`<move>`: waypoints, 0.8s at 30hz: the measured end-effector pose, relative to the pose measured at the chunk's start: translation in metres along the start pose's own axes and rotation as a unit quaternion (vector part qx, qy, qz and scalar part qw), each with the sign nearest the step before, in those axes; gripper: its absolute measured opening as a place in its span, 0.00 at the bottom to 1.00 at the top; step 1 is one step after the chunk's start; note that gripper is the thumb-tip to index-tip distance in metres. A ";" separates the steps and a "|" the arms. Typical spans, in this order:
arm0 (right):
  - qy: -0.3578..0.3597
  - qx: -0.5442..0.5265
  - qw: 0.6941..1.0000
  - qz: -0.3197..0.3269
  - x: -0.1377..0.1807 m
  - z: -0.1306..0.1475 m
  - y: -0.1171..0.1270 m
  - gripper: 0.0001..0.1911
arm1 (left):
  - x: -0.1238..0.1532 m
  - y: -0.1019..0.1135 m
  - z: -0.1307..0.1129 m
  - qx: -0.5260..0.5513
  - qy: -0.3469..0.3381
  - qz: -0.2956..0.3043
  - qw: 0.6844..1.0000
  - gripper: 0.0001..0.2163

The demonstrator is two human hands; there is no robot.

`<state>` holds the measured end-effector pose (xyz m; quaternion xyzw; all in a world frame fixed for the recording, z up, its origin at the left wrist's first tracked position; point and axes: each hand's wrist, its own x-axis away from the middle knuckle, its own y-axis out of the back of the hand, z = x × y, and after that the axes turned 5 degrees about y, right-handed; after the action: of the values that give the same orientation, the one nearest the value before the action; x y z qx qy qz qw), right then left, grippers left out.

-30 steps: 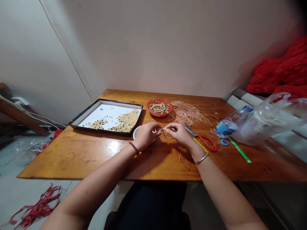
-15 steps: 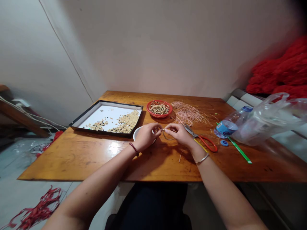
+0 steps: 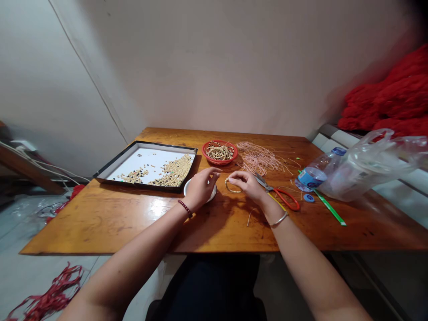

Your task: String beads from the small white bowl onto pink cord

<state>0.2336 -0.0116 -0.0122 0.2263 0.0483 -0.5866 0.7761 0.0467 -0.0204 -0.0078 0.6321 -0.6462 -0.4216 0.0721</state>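
Plain pale walls meet in a corner behind a glossy wooden counter that fills the middle of the view. Near its centre the right hand pinches a short beaded strand between thumb and fingertips; the strand hangs in a small loop just above the wood, between the two hands. The left hand lies loosely spread, fingers stretched toward the strand but not touching it, and it holds nothing that I can see. It covers most of a small white dish, whose rim peeks out on either side.

A dark red bead bracelet circles the left wrist, a thin silver bangle the right.

Behind the left hand sits a black-rimmed tray with a white floor, pale beads heaped at its right end and a few darker ones scattered. Just beside it stands a round red basket holding beaded strings, and next to that a tangle of pink cords. Scissors with red handles lie just right of the right hand. Farther right are a water bottle on its side, a blue cap, a green stick and a clear plastic bag. Red yarn is piled at the far right; red cords lie on the floor at lower left.
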 end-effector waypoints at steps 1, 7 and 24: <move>-0.002 -0.004 1.000 -0.001 0.000 0.000 0.000 0.12 | 0.000 0.001 -0.001 0.008 -0.002 -0.004 1.000 0.11; 0.005 -0.012 1.000 -0.012 0.000 -0.001 0.001 0.12 | 0.001 0.005 -0.009 0.008 -0.044 0.013 0.999 0.11; 0.007 0.025 1.000 -0.017 0.001 -0.006 -0.003 0.13 | 0.001 0.001 -0.005 0.003 -0.007 0.035 0.999 0.11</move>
<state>0.2324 -0.0100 -0.0189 0.2492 0.0430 -0.5991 0.7597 0.0485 -0.0238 -0.0044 0.6066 -0.6695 -0.4211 0.0807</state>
